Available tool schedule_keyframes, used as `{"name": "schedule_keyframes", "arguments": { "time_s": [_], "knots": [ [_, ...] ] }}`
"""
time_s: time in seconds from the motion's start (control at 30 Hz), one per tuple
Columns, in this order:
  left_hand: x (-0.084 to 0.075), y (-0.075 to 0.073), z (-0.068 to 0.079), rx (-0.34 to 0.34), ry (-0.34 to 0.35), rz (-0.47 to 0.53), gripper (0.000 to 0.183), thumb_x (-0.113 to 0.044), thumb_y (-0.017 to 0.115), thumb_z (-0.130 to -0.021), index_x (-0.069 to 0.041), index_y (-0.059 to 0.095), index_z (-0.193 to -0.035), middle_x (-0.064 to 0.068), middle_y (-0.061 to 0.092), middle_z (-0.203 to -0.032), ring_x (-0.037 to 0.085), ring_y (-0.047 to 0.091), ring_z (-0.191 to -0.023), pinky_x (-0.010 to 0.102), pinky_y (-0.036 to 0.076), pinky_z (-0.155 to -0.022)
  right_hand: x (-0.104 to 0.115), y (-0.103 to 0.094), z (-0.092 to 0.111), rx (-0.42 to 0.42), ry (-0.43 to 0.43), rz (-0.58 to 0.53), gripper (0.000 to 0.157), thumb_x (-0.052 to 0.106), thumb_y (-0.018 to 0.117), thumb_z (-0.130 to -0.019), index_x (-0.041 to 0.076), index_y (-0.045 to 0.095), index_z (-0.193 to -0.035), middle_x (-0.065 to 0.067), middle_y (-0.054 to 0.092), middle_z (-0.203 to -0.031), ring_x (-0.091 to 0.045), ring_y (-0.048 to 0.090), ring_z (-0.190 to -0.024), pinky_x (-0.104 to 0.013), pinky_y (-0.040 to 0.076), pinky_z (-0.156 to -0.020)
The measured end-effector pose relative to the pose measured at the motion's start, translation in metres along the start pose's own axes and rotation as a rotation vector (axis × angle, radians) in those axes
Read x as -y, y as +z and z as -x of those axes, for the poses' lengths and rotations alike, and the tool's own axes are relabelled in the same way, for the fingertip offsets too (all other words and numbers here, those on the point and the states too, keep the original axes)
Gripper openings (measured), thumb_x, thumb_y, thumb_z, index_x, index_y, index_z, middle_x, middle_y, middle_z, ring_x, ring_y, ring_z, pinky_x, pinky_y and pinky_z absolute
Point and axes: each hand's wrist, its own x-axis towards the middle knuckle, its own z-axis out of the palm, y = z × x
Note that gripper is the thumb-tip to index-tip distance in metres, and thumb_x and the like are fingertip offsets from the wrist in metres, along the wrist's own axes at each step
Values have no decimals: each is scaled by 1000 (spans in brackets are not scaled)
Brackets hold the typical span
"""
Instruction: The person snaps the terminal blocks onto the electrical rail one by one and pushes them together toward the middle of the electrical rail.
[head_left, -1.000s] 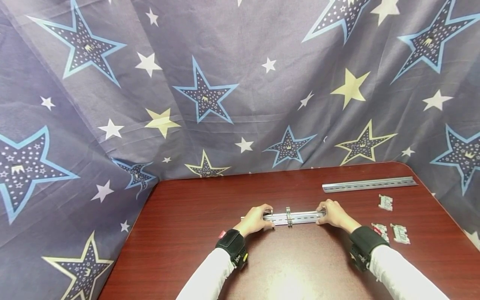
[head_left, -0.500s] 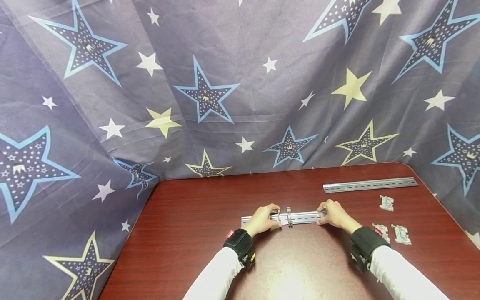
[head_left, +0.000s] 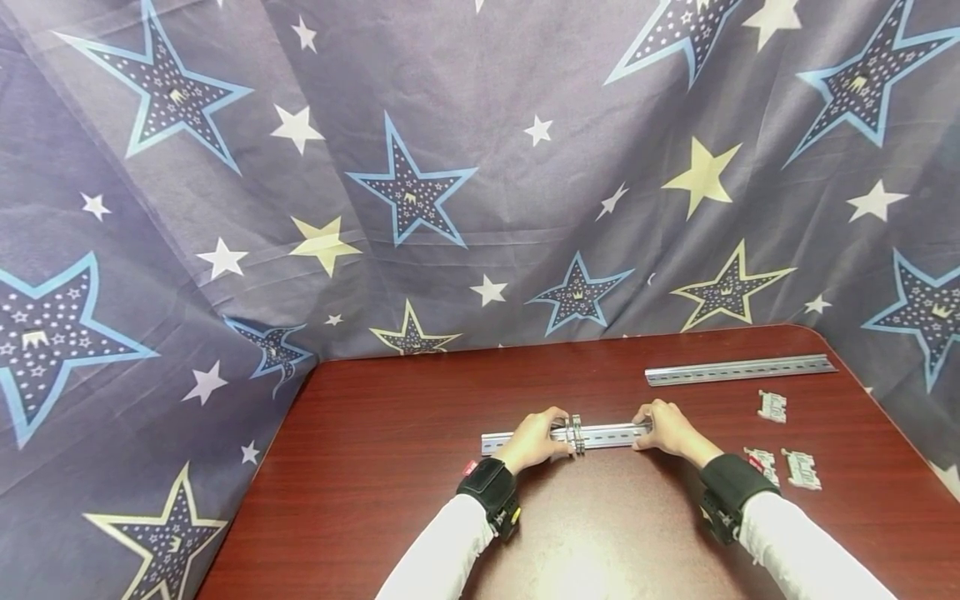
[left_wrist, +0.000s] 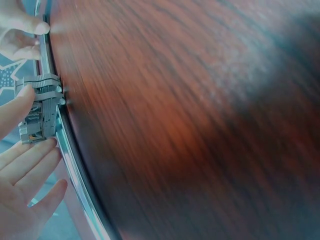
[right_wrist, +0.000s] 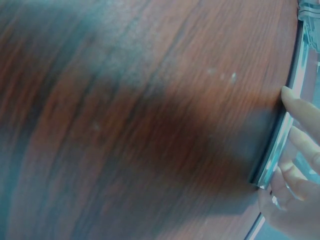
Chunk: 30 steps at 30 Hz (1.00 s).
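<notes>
A slotted metal DIN rail [head_left: 611,436] lies across the middle of the table. My left hand [head_left: 532,442] pinches a grey terminal block [left_wrist: 48,117] seated on the rail, its thumb on one side and fingers on the other. Right beside it on the rail stands another terminal block [head_left: 577,435]; in the left wrist view the two look pressed together or nearly so. At the rail's right end, my right hand [head_left: 670,431] grips the rail between thumb and fingers, as the right wrist view also shows.
A longer DIN rail [head_left: 738,370] lies at the back right of the brown table [head_left: 375,467]. In front of it are loose terminal blocks [head_left: 772,406], one [head_left: 801,469] near the right forearm and another [head_left: 759,463] partly hidden by the wristband. A star-patterned cloth [head_left: 450,275] hangs behind.
My left hand has slid its terminal block rightward along the rail, up beside the other block. The rail's left end has come into view. My right hand has stayed in place.
</notes>
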Motion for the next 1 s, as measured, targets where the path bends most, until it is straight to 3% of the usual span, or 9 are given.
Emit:
{"name": "schedule_keyframes", "arguments": {
  "time_s": [0.77, 1.0],
  "knots": [
    [-5, 4, -1, -25, -7, 38, 47, -20, 76, -66, -3, 57, -105, 12, 65, -96, 21, 61, -87, 24, 44, -76, 2, -2, 1, -7, 2, -3, 32, 13, 80, -53, -1, 64, -76, -10, 60, -73, -26, 51, -70, -38, 39, -64],
    [-7, 4, 1, -9, -29, -24, 47, -22, 73, -69, -6, 56, -109, 9, 64, -97, 18, 61, -86, 23, 44, -75, 2, -1, 2, -4, -5, 0, 31, 14, 80, -53, -1, 64, -76, -11, 59, -73, -25, 50, -69, -37, 39, -64]
  ]
}}
